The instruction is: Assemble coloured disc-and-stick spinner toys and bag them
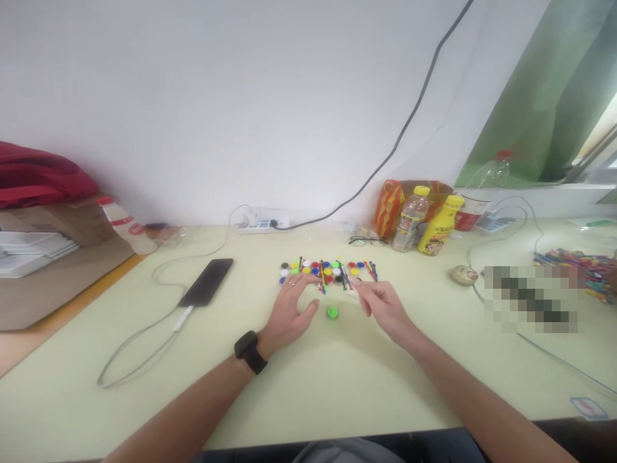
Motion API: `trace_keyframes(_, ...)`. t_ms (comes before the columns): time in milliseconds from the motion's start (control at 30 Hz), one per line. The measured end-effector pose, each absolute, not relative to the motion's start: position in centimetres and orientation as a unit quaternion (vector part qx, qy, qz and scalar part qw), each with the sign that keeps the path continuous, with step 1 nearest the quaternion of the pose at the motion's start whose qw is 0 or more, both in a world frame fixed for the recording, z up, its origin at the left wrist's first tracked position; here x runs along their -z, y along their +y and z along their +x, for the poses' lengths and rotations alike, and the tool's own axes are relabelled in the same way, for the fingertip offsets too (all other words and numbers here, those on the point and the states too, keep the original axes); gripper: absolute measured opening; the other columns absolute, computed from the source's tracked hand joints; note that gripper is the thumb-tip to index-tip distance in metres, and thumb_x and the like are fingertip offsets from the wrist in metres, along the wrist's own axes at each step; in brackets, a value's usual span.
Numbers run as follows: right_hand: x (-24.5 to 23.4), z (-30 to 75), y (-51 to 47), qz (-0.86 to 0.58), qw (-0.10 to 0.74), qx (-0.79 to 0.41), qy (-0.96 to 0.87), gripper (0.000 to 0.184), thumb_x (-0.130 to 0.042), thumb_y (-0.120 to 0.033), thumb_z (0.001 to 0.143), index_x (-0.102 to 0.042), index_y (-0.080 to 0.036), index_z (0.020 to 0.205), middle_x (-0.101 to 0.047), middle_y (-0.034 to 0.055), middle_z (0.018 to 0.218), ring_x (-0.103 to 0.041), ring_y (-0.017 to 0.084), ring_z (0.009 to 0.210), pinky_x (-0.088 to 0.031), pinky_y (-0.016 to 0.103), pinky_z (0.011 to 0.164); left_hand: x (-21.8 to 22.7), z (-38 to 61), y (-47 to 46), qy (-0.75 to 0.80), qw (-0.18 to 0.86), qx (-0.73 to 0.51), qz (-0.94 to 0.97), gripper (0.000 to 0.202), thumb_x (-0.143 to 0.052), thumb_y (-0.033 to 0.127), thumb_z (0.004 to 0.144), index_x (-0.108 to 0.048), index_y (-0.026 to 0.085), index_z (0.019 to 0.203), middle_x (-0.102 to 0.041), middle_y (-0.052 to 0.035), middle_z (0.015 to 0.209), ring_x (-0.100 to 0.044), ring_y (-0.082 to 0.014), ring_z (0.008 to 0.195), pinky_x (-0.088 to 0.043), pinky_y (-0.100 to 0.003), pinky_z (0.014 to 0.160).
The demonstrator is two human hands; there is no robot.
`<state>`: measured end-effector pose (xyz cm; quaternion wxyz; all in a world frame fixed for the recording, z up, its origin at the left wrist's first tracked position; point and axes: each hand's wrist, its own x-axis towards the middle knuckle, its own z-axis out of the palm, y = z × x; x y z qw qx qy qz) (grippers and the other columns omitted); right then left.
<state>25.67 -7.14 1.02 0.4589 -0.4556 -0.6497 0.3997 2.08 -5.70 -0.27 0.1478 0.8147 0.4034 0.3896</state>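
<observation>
Nearest us, two bare forearms run in from the near edge, a black watch (250, 352) on the left wrist. The left hand (289, 312) lies with fingers spread apart and holds nothing, its tips at the near edge of the caps (315, 270). The right hand (385, 308) has thumb and forefinger drawn together at the right end of that patch, by a thin stick (348, 283). We cannot tell whether it is actually clamped on it.

One green cap (332, 313) sits alone between the two hands, just near of the patch and touching neither hand.

We judge the step as sorting or arranging the small pieces, mid-way. A move here would call for a fine fingertip pinch, as the pieces are small and packed close.

Materials:
- Caps are round, flat, glossy plastic in red, blue, yellow, green, white and black.
- Sticks are thin, straight and coloured, lying across the caps.
- The table (337, 379) is smooth, matt and pale green-yellow.
- The phone (207, 281), to the left, is a flat black slab on a white cable.
- The bottles (409, 222), far right, are clear and yellow plastic, upright.
</observation>
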Motion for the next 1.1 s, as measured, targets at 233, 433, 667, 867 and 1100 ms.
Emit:
trace_keyframes(233, -0.9, 27.7, -5.2, -0.506, 0.467, -0.317, -0.653, 0.059, -0.053, -0.057, 0.098, -0.054, -0.020, 0.053, -0.043, -0.0018, 0.050, -0.039, 0.013, 0.051, -0.031, 0.030, 0.056, 0.7, 2.2, -5.0, 0.410, 0.159, -0.404, 0.802, 0.021, -0.056, 0.020, 0.099, -0.064, 0.026, 0.118, -0.067, -0.0039, 0.122, -0.057, -0.0243, 0.121, -0.042, -0.044, 0.109)
trace_keyframes(433, -0.3, 28.8, -4.2, -0.509, 0.456, -0.195, -0.704, 0.046, -0.052, -0.049, 0.100, -0.056, -0.020, 0.065, -0.049, -0.0007, 0.060, -0.042, 0.015, 0.058, -0.031, 0.031, 0.058, 0.5, 2.2, -4.7, 0.403, 0.147, -0.423, 0.798, 0.014, -0.054, 0.025, 0.103, -0.065, 0.025, 0.112, -0.069, -0.0050, 0.113, -0.059, -0.0233, 0.112, -0.046, -0.042, 0.101)
trace_keyframes(667, -1.4, 26.0, -5.5, -0.448, 0.481, -0.160, -0.736, 0.030, -0.044, -0.043, 0.105, -0.062, -0.022, 0.093, -0.065, 0.0070, 0.089, -0.058, 0.022, 0.084, -0.046, 0.035, 0.080, -1.9, 4.0, -6.4, 0.335, 0.168, -0.419, 0.827, 0.018, -0.050, 0.028, 0.105, -0.058, 0.020, 0.091, -0.063, -0.0044, 0.088, -0.056, -0.0195, 0.085, -0.046, -0.035, 0.082)
trace_keyframes(867, -6.5, 22.5, -4.3, -0.432, 0.523, -0.151, -0.719, 0.037, -0.032, -0.044, 0.109, -0.060, -0.023, 0.096, -0.067, 0.0073, 0.097, -0.059, 0.023, 0.092, -0.045, 0.036, 0.084, -6.3, 7.6, -5.5, 0.312, 0.272, -0.372, 0.831, 0.046, -0.046, 0.044, 0.106, -0.039, 0.019, 0.068, -0.039, 0.0033, 0.061, -0.035, -0.0116, 0.057, -0.027, -0.029, 0.054)
trace_keyframes(1100, -12.0, 21.6, -0.4, -0.456, 0.554, -0.065, -0.694, 0.036, -0.044, -0.052, 0.105, -0.056, -0.023, 0.087, -0.062, 0.0037, 0.089, -0.055, 0.021, 0.085, -0.041, 0.033, 0.075, -11.7, 8.9, -2.2, 0.337, 0.285, -0.443, 0.780, 0.061, -0.063, 0.055, 0.095, -0.026, 0.020, 0.061, -0.026, 0.0046, 0.056, -0.024, -0.0091, 0.052, -0.016, -0.029, 0.048)
